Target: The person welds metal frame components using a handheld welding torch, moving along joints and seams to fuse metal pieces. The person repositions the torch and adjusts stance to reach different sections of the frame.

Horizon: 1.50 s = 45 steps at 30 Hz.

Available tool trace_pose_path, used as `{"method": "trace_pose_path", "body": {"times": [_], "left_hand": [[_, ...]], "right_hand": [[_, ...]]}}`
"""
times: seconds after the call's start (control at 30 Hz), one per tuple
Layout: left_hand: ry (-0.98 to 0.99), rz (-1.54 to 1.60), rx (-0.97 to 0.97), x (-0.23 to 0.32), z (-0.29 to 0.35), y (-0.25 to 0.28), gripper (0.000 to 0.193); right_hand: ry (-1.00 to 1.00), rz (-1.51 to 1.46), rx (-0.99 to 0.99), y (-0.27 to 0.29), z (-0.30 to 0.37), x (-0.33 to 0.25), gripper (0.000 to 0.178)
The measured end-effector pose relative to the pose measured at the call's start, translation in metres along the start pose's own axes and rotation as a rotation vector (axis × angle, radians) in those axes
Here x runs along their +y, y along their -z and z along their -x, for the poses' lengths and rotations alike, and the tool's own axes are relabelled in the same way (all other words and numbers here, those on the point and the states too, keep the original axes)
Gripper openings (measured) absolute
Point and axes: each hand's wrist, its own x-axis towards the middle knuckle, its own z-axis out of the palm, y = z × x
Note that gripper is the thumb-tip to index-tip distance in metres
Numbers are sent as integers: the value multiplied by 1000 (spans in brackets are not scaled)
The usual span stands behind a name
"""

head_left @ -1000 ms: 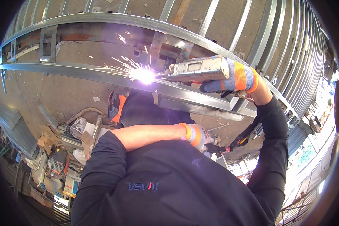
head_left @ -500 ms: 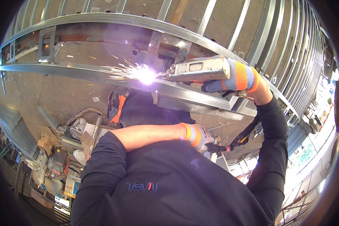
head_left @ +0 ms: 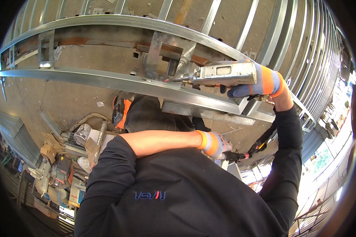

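My gloved right hand (head_left: 261, 83) grips a pale, boxy handheld welding gun (head_left: 228, 73). Its narrow nozzle points left, and the tip glows faintly pink just over a shiny metal rail (head_left: 110, 80). Behind the nozzle, a metal plate with a square opening (head_left: 157, 51) bridges this rail and a second, curved-looking rail (head_left: 138, 23). Close to my body, my gloved left hand (head_left: 216, 145) is closed around a dark cable (head_left: 235, 156) that runs off to the right. The ends of its fingers are partly hidden.
Parallel metal bars (head_left: 247, 25) spread across the far side and right. An orange and black tool (head_left: 122, 112) is on the floor beside my leg. Stacked metal sheets (head_left: 17, 136) and a cluttered heap with a white bucket (head_left: 82, 133) lie at the left.
The bright arc and flying sparks at the nozzle have stopped. My right hand has shifted slightly right with the welding gun, and my left hand has moved a little right too.
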Motion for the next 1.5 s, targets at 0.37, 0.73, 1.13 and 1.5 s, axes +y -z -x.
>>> {"method": "trace_pose_path", "body": {"times": [0.37, 0.73, 1.13, 1.5], "left_hand": [[-19, -14, -41, 7, -24, -4, 46], [-7, -18, -24, 0, -33, -9, 45], [-39, 6, -25, 2, -28, 0, 44], [-13, 7, -43, 7, -28, 5, 44]], "right_hand": [[24, -5, 28, -5, 17, 19, 69], [114, 263, -56, -3, 10, 19, 61], [45, 259, -41, 1, 14, 22, 51], [-63, 102, -2, 0, 19, 11, 53]]}}
